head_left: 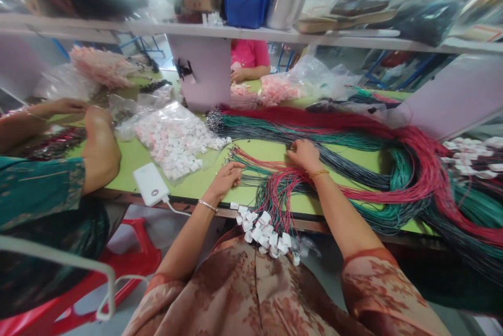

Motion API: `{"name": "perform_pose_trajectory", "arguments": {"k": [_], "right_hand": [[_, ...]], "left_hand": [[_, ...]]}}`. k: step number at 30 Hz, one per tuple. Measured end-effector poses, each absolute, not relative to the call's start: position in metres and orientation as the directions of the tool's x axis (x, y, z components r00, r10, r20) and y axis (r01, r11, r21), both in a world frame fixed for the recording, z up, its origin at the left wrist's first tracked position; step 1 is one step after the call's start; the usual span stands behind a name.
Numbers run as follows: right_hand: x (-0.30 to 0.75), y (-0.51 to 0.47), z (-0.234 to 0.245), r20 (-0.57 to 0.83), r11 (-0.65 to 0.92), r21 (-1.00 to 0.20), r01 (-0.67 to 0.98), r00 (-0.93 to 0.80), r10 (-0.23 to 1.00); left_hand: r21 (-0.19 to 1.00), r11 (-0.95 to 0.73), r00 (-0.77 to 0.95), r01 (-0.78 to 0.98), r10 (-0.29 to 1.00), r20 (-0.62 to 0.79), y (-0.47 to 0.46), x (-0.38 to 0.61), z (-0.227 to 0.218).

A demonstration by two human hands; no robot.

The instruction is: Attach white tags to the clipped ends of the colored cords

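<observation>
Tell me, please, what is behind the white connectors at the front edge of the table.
Behind the white connectors, patterned clothing and the table's front edge show around the cluster. What the connectors cover cannot be seen.

Left hand and right hand among multicoloured wires on a green tabletop

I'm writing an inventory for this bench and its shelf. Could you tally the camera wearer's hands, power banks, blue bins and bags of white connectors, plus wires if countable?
Wearer's hands: 2 (left hand, right hand)
White power bank: 1
Blue bin: 1
Bag of white connectors: 1
Wires: too many to count
Total, without wires: 5
</observation>
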State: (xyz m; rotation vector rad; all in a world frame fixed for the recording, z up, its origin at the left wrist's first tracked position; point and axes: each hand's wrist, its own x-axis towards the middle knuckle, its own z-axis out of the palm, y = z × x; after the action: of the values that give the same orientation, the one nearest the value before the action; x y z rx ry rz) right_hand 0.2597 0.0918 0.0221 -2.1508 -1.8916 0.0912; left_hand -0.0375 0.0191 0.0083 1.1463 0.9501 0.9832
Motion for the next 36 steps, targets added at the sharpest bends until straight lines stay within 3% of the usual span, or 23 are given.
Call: {"name": "perform_pose_trajectory", "arguments": {"k": [2, 4, 7, 9, 11, 14, 20, 25, 29, 36], "right_hand": [[0.263, 0.095, 0.017, 0.099, -0.131, -0.174, 0.976, 0.149, 0.984], [0.26, 0.092, 0.02, 0.122, -0.085, -0.238, 0.968, 0.116, 0.986], [0.244, 0.075, 0.037, 0.233, 0.12, -0.536, 0.836, 0.01, 0.972], [0.227, 0.055, 0.051, 0.272, 0.304, -0.729, 0.613, -0.148, 0.951], [0.206, 0.032, 0.059, 0.25, 0.383, -0.831, 0.404, -0.345, 0.905], [0.177, 0.005, 0.055, 0.191, 0.419, -0.824, 0.382, -0.508, 0.84], [0.155, -0.001, 0.026, 0.2, 0.39, -0.761, 0.518, -0.385, 0.901], [0.155, 0.0, 0.017, 0.21, 0.406, -0.751, 0.521, -0.395, 0.894], [0.151, -0.001, 0.011, 0.179, 0.359, -0.777, 0.517, -0.366, 0.913], [0.142, -0.005, 0.007, 0.218, 0.291, -0.829, 0.478, -0.202, 0.955]], "left_hand": [[0.997, 0.069, 0.278, -0.028, 0.959, -0.058, 0.019, -0.038, 0.008], [0.997, -0.017, 0.242, 0.078, 0.97, -0.003, 0.019, -0.038, 0.006], [0.98, -0.082, 0.162, 0.182, 0.985, 0.053, 0.02, -0.037, 0.001], [0.98, -0.065, 0.123, 0.188, 0.992, 0.042, 0.021, -0.033, -0.001], [0.99, -0.015, 0.105, 0.14, 0.994, 0.0, 0.022, -0.029, -0.002], [0.998, 0.053, 0.094, 0.04, 0.994, -0.056, 0.022, -0.022, 0.001], [1.0, 0.024, 0.09, 0.014, 0.996, -0.026, 0.017, -0.021, 0.008], [0.974, -0.153, 0.088, 0.168, 0.986, 0.139, 0.013, -0.021, 0.015], [0.947, -0.19, 0.05, 0.261, 0.982, 0.183, 0.011, -0.017, 0.015], [0.956, -0.214, 0.025, 0.198, 0.977, 0.214, 0.008, -0.008, 0.021]]}}
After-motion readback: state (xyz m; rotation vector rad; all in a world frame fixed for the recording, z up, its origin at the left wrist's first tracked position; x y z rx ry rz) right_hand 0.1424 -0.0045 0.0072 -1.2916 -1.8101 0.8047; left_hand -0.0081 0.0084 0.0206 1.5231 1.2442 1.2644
